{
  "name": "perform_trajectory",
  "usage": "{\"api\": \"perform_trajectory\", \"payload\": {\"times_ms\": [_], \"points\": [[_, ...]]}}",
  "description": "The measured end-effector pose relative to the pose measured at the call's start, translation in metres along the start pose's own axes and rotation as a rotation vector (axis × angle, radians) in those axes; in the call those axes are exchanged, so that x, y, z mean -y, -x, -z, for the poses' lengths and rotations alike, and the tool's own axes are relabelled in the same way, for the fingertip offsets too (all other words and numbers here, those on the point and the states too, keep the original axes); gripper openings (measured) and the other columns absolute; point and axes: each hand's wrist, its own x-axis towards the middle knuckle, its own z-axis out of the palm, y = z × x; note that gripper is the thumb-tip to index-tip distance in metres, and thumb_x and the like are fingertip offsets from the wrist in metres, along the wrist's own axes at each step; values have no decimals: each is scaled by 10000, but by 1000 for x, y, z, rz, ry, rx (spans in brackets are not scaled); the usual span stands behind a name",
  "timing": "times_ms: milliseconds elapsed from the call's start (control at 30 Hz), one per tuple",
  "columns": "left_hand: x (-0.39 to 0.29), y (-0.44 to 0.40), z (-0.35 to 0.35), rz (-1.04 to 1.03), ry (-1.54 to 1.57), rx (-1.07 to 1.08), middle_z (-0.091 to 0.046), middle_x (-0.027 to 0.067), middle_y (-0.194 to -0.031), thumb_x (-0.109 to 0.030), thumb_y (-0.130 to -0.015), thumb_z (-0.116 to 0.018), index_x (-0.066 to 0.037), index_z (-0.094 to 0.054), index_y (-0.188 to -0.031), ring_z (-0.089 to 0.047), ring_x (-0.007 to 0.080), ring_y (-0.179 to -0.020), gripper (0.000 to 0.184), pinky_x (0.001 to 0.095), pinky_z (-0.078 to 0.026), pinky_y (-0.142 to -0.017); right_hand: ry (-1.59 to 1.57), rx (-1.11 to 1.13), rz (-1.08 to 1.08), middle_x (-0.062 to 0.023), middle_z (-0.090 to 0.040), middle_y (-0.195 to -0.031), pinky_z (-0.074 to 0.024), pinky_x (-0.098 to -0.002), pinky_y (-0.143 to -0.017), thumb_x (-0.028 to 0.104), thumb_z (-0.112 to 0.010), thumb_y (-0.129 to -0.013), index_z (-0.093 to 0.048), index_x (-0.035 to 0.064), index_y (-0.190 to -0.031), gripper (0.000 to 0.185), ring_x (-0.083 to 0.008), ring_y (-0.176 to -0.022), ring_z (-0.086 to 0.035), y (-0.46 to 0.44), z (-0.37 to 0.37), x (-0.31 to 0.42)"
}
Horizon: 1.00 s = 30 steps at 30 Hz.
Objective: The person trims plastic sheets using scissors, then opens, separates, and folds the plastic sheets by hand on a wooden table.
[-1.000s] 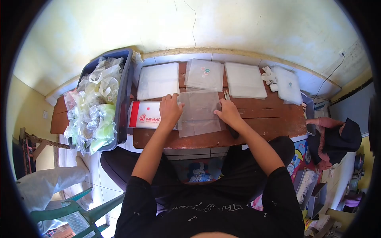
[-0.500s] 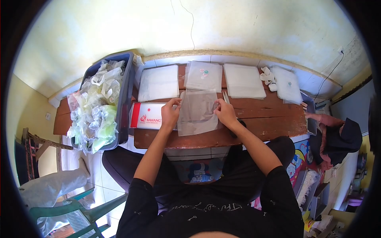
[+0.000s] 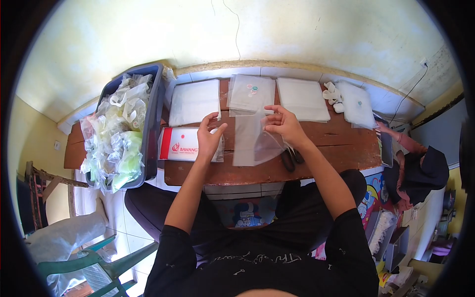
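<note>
My right hand (image 3: 288,128) has its fingertips at the upper right edge of a clear plastic bag (image 3: 247,143), gripping it. The bag lies over the wooden table, its right side curving up toward that hand. To the left of the bag, my left hand (image 3: 211,137) is open, thumb and fingers apart, with nothing in it. Beneath and beside the left hand is a red-and-white packet marked BAWANG (image 3: 179,147). Scissors with black handles (image 3: 288,161) lie below my right wrist, their blades mostly hidden.
Stacks of clear bags (image 3: 195,102), (image 3: 303,99) line the back of the brown table (image 3: 336,148); a middle stack (image 3: 251,95) carries small round stickers. A grey bin (image 3: 159,94) overflowing with plastic stands left. Another person (image 3: 413,171) sits at right, one hand near the table end.
My left hand has let go of the bag and moved slightly left. The bag's left side has shifted right, and its right side now curves up. The scissors' handles have come into view.
</note>
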Motion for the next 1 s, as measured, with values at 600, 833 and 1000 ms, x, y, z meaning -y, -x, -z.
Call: {"api": "perform_trajectory", "payload": {"times_ms": [600, 833, 1000], "points": [[-40, 14, -22, 319, 411, 454, -694, 16, -897, -184, -971, -629, 2, -668, -1098, -625, 81, -776, 228, 251, -521, -747, -229, 47, -264, -122, -676, -996, -544, -280, -756, 79, -693, -883, -535, -1, -1263, 420, -153, -806, -665, -1, 52, 16], [-25, 11, -28, 255, 511, 167, -661, -1, -830, -150, -999, -579, -16, -663, -1105, -573, 43, -707, 190, 198, -463, -634, -291, 61, -435, -148, -662, -1030, -589, -351, -786, 136, -689, -902, -489, -6, -1278, 448, -229, -863, -701, 14, 45, -22], [-31, 7, -42, 267, 426, 271, -660, 3, -837, -118, -1001, -556, -62, -590, -1283, -562, 43, -713, 289, 197, -438, -610, -124, -48, -373, -141, -669, -1030, -595, -328, -763, 104, -661, -906, -509, -7, -1274, 413, -199, -788, -691, 14, 58, -4]]}}
